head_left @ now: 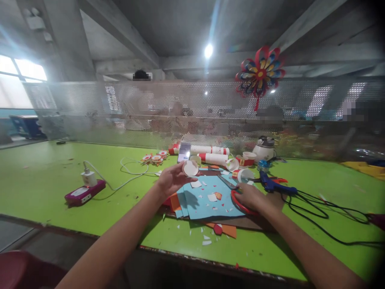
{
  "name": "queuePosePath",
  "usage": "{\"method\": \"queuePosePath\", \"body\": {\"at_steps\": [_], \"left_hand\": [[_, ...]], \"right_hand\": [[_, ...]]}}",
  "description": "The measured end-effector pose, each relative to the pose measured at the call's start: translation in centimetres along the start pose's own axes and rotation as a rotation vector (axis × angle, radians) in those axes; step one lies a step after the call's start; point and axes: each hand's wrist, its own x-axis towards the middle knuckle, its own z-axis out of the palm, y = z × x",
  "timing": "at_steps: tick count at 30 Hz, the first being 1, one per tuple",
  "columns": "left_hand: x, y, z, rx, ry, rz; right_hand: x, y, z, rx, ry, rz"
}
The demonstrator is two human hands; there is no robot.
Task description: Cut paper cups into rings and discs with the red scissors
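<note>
White round piece (190, 168) up in the middle of the frame, and it's in the left hand (171, 180), pinched between fingertips and thumb, raised above the work sheets, its pale face toward us. Over to the right of centre, the right hand (251, 196) is closed round the red handles of the scissors (229, 184), blades pointing up and left across the light blue paper (201, 211). The blades are apart from the piece; whether they're parted or together, I can't tell from here.

So where do we stand? Cutting looks well under way: white snippets and red bits litter the blue paper, and more lie at the lower centre beside a red cut-out (217, 229). The piece in hand has a rounded outline, so I'd judge its main shaping largely done, though whether the edge needs more trimming is too small to read. Upper left of centre, small flower-like pieces (156, 159) look assembled, so some work seems complete. Plenty of stock left, though: stacked paper cups (213, 158) lie across the upper centre, and a cut-looking cup (244, 175) lies on its side right of centre. Just beside it rests the blue glue gun (275, 184), unheld, so any gluing on this piece appears not yet begun.
</note>
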Motion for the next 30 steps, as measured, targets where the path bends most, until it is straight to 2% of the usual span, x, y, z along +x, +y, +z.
{"method": "queuePosePath", "body": {"at_steps": [8, 15, 22, 26, 30], "left_hand": [[0.4, -0.2, -0.2, -0.089, 0.030, -0.069], [0.5, -0.4, -0.7, -0.117, 0.051, -0.078], [0.6, -0.5, -0.7, -0.116, 0.068, -0.078], [0.7, -0.7, -0.7, -0.112, 0.090, -0.065], [1.0, -1.5, -1.0, -0.053, 0.118, -0.107]], "right_hand": [[-0.9, -0.5, -0.4, -0.112, -0.011, -0.002], [-1.8, -0.5, -1.2, -0.092, 0.078, -0.067], [-2.2, -1.9, -1.8, 0.160, 0.167, -0.240], [-3.2, -1.6, -3.6, 0.291, 0.230, -0.299], [-5.8, -1.1, -7.2, 0.615, 0.479, -0.296]]}}
